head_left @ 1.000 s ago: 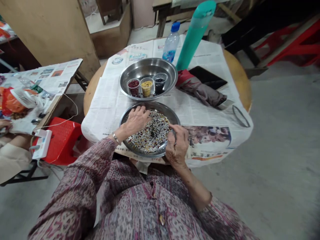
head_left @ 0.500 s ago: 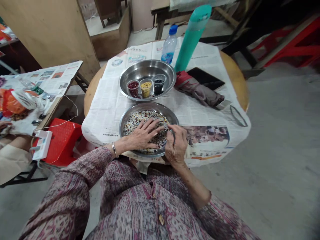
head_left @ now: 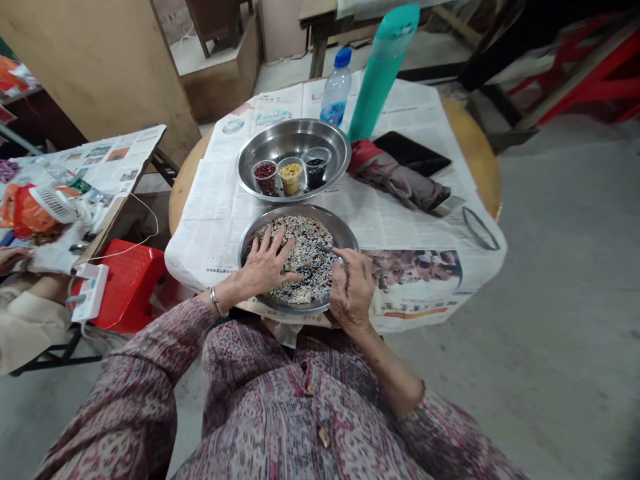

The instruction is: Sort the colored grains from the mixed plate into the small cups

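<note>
A steel basin near the table's front edge holds a spread of mixed grains and beans, white, yellow, red and black. Resting on the left side of this mix is my left hand, open, palm down with fingers spread. My right hand is closed at the basin's right rim, around what looks like a pair of tweezers; their tip points left over the grains. Behind it, a second steel basin holds three clear cups: red beans, yellow beans and black beans.
Newspaper covers the round table. A water bottle, a teal bottle, a folded umbrella and a dark flat case stand or lie behind and right. At left are a red stool, a power strip and another person's hand.
My left hand has moved left across the grains, uncovering the middle of the mix. My right hand stays at the right rim, and the tweezers' tip now shows further out over the grains.
</note>
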Tool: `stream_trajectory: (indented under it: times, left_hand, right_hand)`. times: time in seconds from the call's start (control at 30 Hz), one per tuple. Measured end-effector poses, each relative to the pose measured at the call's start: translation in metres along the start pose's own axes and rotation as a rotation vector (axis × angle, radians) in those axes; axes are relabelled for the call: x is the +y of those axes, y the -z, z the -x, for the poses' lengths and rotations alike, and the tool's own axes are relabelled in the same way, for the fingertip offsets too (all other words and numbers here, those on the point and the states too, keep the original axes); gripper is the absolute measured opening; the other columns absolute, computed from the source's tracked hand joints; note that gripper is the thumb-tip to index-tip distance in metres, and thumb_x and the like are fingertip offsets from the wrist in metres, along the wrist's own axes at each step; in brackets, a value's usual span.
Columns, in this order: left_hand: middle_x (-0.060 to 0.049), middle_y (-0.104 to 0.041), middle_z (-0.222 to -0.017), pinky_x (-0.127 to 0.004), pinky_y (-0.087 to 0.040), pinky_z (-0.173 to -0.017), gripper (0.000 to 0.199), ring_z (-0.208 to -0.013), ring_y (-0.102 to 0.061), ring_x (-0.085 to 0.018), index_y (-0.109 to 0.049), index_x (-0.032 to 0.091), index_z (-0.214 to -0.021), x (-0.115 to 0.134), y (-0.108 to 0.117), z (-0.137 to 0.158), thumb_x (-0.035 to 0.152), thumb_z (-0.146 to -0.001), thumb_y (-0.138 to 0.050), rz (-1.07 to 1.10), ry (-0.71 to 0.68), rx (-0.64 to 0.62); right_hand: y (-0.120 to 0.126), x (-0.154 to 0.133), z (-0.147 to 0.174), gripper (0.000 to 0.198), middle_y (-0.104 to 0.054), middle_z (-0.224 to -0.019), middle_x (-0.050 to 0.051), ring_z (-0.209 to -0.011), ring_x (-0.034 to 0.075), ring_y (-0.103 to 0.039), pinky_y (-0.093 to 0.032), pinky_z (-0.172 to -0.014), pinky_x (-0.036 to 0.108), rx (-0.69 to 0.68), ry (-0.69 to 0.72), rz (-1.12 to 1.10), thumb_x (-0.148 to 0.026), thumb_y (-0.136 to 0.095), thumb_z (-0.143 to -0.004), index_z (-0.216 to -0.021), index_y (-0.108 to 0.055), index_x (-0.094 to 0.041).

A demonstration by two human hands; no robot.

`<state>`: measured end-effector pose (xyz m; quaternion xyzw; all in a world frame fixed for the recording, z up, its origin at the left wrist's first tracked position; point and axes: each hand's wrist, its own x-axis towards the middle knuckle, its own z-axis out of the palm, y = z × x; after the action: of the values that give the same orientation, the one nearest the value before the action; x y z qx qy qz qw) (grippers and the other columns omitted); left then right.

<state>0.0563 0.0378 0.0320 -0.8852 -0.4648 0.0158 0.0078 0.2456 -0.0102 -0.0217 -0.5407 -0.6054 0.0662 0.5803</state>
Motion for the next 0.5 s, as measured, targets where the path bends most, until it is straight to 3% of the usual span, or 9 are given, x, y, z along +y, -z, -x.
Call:
stream_trajectory:
  times: [0.1, 0.2, 0.3, 0.4, 0.5]
  left_hand:
    - [-0.019, -0.038, -0.152, -0.053, -0.049, -0.101, 0.056, -0.137, -0.038, -0.040, -0.045, 0.020, -0.140, 0.007, 0.012, 0.021, 0.044, -0.093, -0.063, 0.028, -0.001, -0.073]
    - [-0.013, -0.051, -0.130, -0.038, -0.053, -0.088, 0.028, -0.116, -0.052, -0.028, -0.055, 0.021, -0.123, 0.020, 0.018, 0.028, 0.020, -0.095, -0.056, 0.095, -0.006, -0.136]
    - [-0.008, -0.054, -0.116, -0.030, -0.052, -0.084, 0.026, -0.098, -0.056, -0.019, -0.057, 0.019, -0.114, 0.033, 0.013, 0.020, 0.007, -0.095, -0.043, 0.232, -0.094, -0.165]
    - [-0.008, -0.055, -0.115, -0.031, -0.051, -0.092, 0.024, -0.103, -0.055, -0.019, -0.058, 0.016, -0.114, 0.041, 0.005, -0.001, 0.010, -0.098, -0.041, 0.271, -0.213, -0.083]
    - [-0.010, -0.052, -0.131, -0.041, -0.048, -0.100, 0.025, -0.121, -0.047, -0.027, -0.057, 0.018, -0.123, 0.042, 0.002, -0.023, 0.020, -0.099, -0.048, 0.182, -0.228, -0.003]
  right_hand:
    - [0.000, 0.000, 0.000, 0.026, -0.069, -0.111, 0.008, -0.106, 0.023, -0.062, -0.050, -0.096, 0.045, 0.000, 0.005, -0.005, -0.027, -0.046, -0.098, -0.117, -0.065, -0.023]
    - [0.001, 0.000, 0.001, 0.026, -0.069, -0.110, 0.008, -0.105, 0.023, -0.062, -0.049, -0.097, 0.046, -0.009, -0.012, 0.002, -0.028, -0.046, -0.098, -0.115, -0.065, -0.024]
    - [0.000, 0.000, 0.001, 0.026, -0.069, -0.110, 0.008, -0.104, 0.024, -0.062, -0.049, -0.097, 0.046, -0.010, -0.026, 0.009, -0.030, -0.045, -0.098, -0.113, -0.065, -0.023]
    - [0.000, 0.000, 0.001, 0.027, -0.069, -0.109, 0.009, -0.104, 0.024, -0.062, -0.049, -0.096, 0.046, -0.011, -0.026, 0.011, -0.031, -0.044, -0.099, -0.112, -0.065, -0.023]
    - [0.000, 0.000, 0.001, 0.027, -0.069, -0.109, 0.010, -0.104, 0.024, -0.062, -0.049, -0.095, 0.045, -0.004, -0.012, 0.013, -0.031, -0.044, -0.099, -0.112, -0.065, -0.022]
